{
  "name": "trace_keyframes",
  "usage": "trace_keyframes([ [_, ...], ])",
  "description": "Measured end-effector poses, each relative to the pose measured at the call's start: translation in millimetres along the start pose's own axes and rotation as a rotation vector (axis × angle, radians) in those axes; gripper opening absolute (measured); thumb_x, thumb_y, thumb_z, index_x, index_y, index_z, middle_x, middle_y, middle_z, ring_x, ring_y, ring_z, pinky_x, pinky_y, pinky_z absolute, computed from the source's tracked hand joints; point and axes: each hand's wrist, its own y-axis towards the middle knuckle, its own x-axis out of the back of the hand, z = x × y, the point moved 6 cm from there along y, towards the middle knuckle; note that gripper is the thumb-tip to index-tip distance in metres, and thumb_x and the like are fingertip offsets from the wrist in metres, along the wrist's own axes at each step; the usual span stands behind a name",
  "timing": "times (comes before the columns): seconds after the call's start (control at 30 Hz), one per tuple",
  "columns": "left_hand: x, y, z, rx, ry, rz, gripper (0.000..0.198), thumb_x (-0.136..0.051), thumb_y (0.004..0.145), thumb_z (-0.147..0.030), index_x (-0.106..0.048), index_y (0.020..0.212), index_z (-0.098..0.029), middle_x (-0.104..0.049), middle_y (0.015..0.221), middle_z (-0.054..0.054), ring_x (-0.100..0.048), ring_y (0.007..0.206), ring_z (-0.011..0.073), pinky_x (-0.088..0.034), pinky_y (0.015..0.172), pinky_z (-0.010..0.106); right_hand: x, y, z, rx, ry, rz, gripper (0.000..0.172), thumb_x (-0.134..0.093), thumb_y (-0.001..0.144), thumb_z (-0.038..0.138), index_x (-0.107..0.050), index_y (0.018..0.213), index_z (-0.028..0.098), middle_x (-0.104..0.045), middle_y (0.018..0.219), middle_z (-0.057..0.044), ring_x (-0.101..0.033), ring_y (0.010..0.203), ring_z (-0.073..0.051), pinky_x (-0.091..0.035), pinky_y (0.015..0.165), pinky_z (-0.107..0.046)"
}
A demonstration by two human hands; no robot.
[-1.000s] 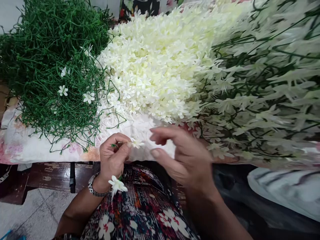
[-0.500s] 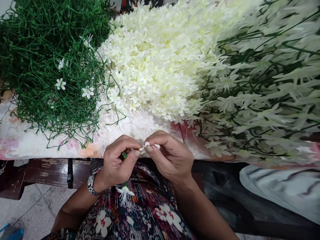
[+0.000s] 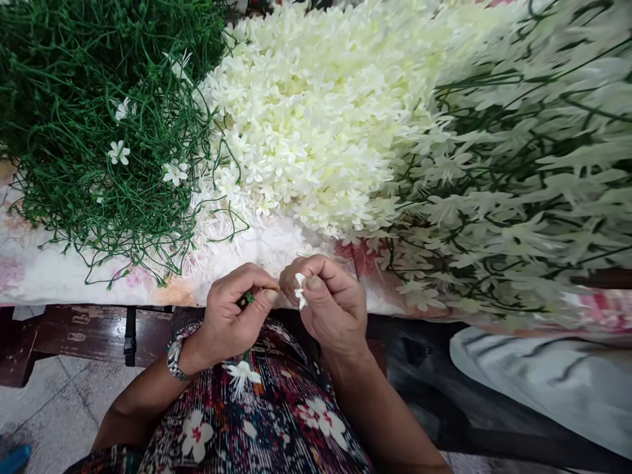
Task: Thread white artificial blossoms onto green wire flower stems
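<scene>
My left hand (image 3: 230, 319) is closed in a pinch on a thin green stem (image 3: 247, 299), a watch on its wrist. A white flower (image 3: 241, 374) on that stem hangs below the hand over my lap. My right hand (image 3: 328, 303) is closed too, thumb and fingers pinching a small white flower (image 3: 299, 289). Both hands nearly touch, just in front of the cloth-covered table edge (image 3: 64, 283).
On the table lie a pile of bare green stems (image 3: 89, 112) at the left, a heap of loose cream-white flowers (image 3: 316, 118) in the middle and finished flowered sprays (image 3: 523, 171) at the right. A white bag (image 3: 543, 382) lies at the lower right.
My right hand came in from open and blurred to pinch the white flower at the stem tip, then turned it upright and slightly away from the left hand.
</scene>
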Motion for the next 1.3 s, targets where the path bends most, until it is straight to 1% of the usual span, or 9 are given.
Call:
trace_keyframes([
  [0.13,-1.8,2,-4,-0.038,0.038,0.001,0.008,-0.050,0.078,-0.010,-0.056,0.081,-0.013,-0.055,0.072,0.002,-0.051,0.066,0.0092,-0.042,0.060,0.022,-9,4,-1,-0.121,0.223,0.029,0.015,-0.052,0.079,0.031,-0.053,0.071,0.019,-0.042,0.052,0.005,-0.037,0.046,-0.005,-0.031,0.044,-0.018],
  [0.33,-5.7,4,-6,-0.066,0.076,-0.010,0.011,-0.050,0.078,-0.011,-0.056,0.086,-0.014,-0.056,0.074,0.002,-0.055,0.066,0.0097,-0.047,0.060,0.023,-12,6,-5,-0.249,0.320,0.017,0.012,-0.058,0.075,0.031,-0.055,0.073,0.020,-0.045,0.048,0.006,-0.038,0.040,-0.003,-0.032,0.040,-0.014],
  [0.53,-5.4,7,-4,-0.037,0.143,-0.046,0.007,-0.054,0.075,-0.011,-0.056,0.081,-0.014,-0.054,0.067,0.000,-0.053,0.061,0.0093,-0.045,0.057,0.022,-10,5,-10,-0.229,0.258,0.016,0.015,-0.057,0.075,0.032,-0.052,0.078,0.019,-0.047,0.048,0.008,-0.039,0.037,-0.002,-0.033,0.038,-0.013],
  [0.63,-3.7,8,0,0.014,0.057,-0.052,0.004,-0.054,0.076,-0.012,-0.056,0.075,-0.015,-0.054,0.063,0.000,-0.053,0.058,0.0084,-0.044,0.054,0.021,-12,4,-12,-0.196,0.183,0.057,0.012,-0.054,0.078,0.030,-0.050,0.084,0.020,-0.050,0.055,0.007,-0.042,0.041,-0.002,-0.036,0.040,-0.013],
  [0.73,0.3,8,5,0.048,-0.049,-0.083,0.008,-0.054,0.077,-0.013,-0.056,0.069,-0.014,-0.053,0.058,-0.002,-0.051,0.051,0.0066,-0.041,0.050,0.019,-15,1,-14,-0.177,0.074,0.104,0.013,-0.049,0.082,0.031,-0.048,0.090,0.021,-0.049,0.055,0.007,-0.045,0.044,-0.004,-0.038,0.043,-0.015],
  [0.9,9.3,4,13,0.099,-0.015,-0.161,0.009,-0.057,0.075,-0.014,-0.057,0.066,-0.015,-0.053,0.059,-0.002,-0.048,0.054,0.0062,-0.038,0.051,0.019,-10,-1,-1,0.003,-0.234,0.052,0.017,-0.048,0.082,0.030,-0.050,0.095,0.020,-0.049,0.066,0.003,-0.048,0.056,-0.007,-0.041,0.052,-0.021],
  [1.03,12.2,3,13,0.092,0.043,-0.189,0.008,-0.058,0.074,-0.015,-0.056,0.066,-0.015,-0.051,0.060,-0.003,-0.046,0.055,0.0066,-0.037,0.051,0.019,-6,-2,18,0.284,-0.479,-0.016,0.012,-0.053,0.077,0.022,-0.053,0.089,0.019,-0.053,0.075,0.000,-0.049,0.066,-0.011,-0.041,0.060,-0.026],
  [1.13,12.4,2,9,0.061,0.097,-0.191,0.009,-0.057,0.074,-0.014,-0.054,0.066,-0.014,-0.049,0.059,-0.003,-0.045,0.055,0.0062,-0.036,0.051,0.019,-9,-4,28,0.465,-0.606,-0.004,0.015,-0.058,0.072,0.018,-0.055,0.087,0.020,-0.054,0.076,-0.002,-0.050,0.069,-0.013,-0.042,0.060,-0.028],
  [1.3,11.1,1,2,0.002,0.182,-0.169,0.008,-0.057,0.074,-0.014,-0.054,0.066,-0.014,-0.048,0.059,-0.003,-0.043,0.054,0.0062,-0.036,0.050,0.019,-15,-6,32,0.535,-0.735,0.040,0.019,-0.059,0.071,0.012,-0.056,0.087,0.021,-0.056,0.074,-0.002,-0.054,0.069,-0.013,-0.044,0.059,-0.027],
])
